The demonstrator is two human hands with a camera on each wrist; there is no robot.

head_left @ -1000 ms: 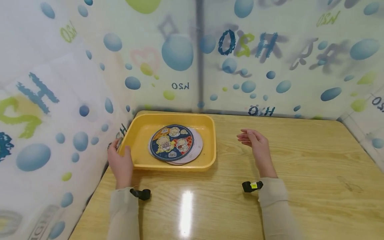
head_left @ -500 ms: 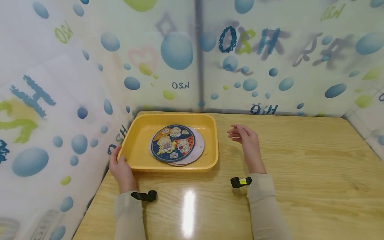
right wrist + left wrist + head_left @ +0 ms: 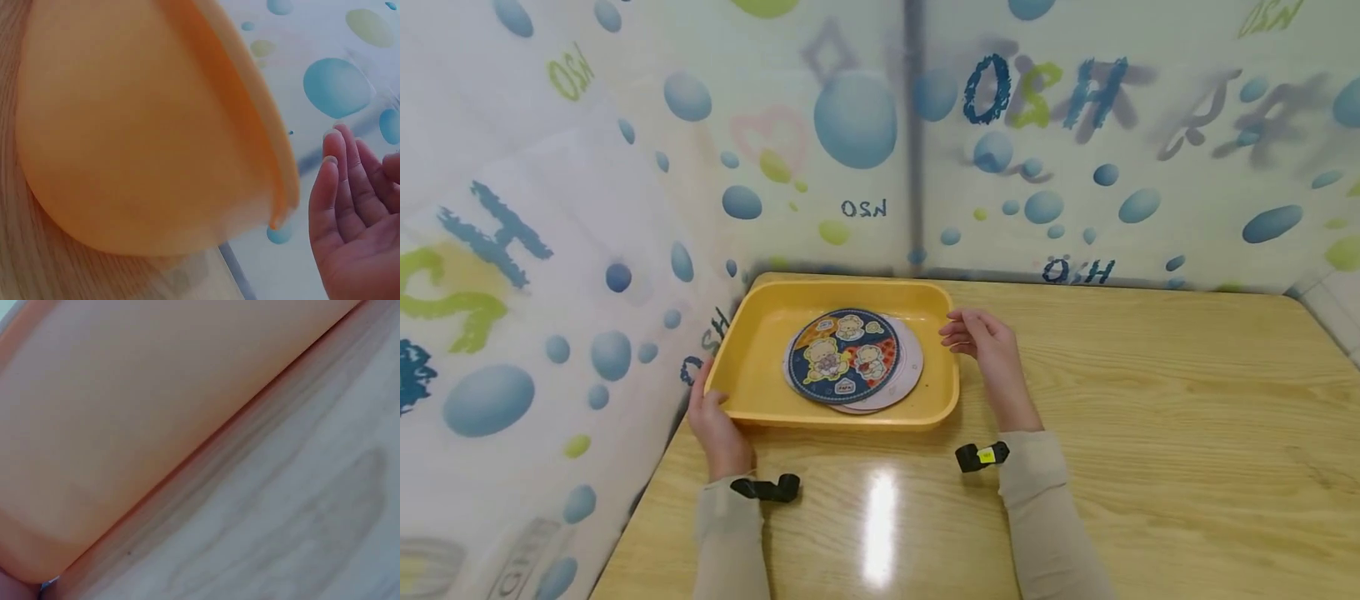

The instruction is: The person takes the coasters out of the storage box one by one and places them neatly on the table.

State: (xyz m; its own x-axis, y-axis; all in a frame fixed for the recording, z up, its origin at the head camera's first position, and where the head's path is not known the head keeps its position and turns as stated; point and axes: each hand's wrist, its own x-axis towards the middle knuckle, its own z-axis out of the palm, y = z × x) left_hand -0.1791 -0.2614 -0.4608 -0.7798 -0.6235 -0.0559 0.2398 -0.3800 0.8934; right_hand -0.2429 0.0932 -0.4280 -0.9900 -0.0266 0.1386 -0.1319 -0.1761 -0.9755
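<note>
The yellow tray point(image 3: 752, 367) was gripped at its corner by the left hand point(image 3: 715, 417), seemingly for steadying, while the open right hand point(image 3: 985, 346) was held beside its right rim.

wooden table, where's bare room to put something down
The wooden table is bare right of the right hand, out to the bubble-print wall, and in front of the yellow plastic tray. The back-left corner is crowded: tray, round cartoon discs, left hand.
</note>
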